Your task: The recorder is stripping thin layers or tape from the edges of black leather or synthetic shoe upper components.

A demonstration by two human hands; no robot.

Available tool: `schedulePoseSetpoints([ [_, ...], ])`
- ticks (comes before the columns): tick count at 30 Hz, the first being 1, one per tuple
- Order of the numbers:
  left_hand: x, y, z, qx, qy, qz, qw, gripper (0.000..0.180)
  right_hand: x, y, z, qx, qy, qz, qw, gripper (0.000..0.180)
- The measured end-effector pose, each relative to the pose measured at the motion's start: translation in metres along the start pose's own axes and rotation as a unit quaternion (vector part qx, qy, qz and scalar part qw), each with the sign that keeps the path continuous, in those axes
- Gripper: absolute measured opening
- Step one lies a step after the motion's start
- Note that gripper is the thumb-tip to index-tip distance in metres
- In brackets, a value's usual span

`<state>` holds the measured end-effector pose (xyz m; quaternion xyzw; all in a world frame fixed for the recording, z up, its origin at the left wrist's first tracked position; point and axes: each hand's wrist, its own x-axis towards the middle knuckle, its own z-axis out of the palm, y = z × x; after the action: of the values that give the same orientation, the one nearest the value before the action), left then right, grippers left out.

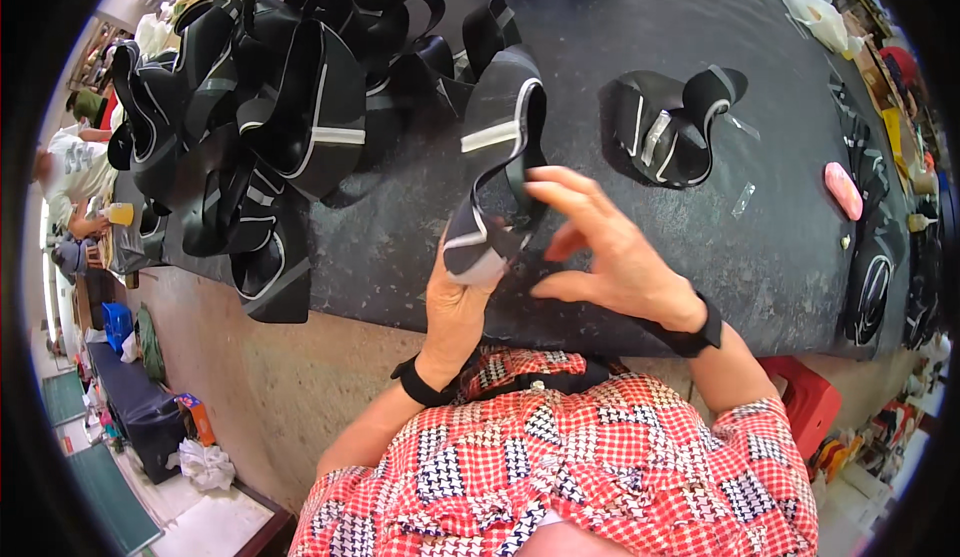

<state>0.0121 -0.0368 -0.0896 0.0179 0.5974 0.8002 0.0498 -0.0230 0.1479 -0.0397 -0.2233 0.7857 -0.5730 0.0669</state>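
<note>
My left hand (458,312) is closed on the lower end of a black curved strip (505,97) with white-lined edges and a pale band across it. The strip twists upward from my fingers and stands over the dark table. My right hand (620,257) is just to its right, fingers and thumb apart. Its index fingertip is at the strip's edge; whether they touch I cannot tell. A similar black looped piece (655,127), bearing shiny clear tape, lies on the table to the right.
A big heap of black looped strips (300,87) covers the table's left side. Small tape scraps (743,200) and a pink oblong object (843,191) lie to the right. A red stool (803,402) stands below the table (560,322). Another person (80,172) is at far left.
</note>
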Motion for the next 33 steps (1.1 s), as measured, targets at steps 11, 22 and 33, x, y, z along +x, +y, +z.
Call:
schedulePoseSetpoints([
  [11,0.062,0.127,-0.067,0.386,-0.273,0.196,0.859,0.070,0.064,-0.033,0.008,-0.142,-0.221,-0.001,0.965,0.031],
  [22,0.070,0.120,-0.058,0.178,-0.325,0.162,0.915,0.067,0.077,-0.085,-0.002,0.048,-0.197,0.081,0.976,0.040],
  [33,0.063,0.125,-0.031,0.170,-0.240,-0.045,0.955,0.018,0.066,-0.051,-0.015,-0.052,0.117,0.029,0.991,0.025],
])
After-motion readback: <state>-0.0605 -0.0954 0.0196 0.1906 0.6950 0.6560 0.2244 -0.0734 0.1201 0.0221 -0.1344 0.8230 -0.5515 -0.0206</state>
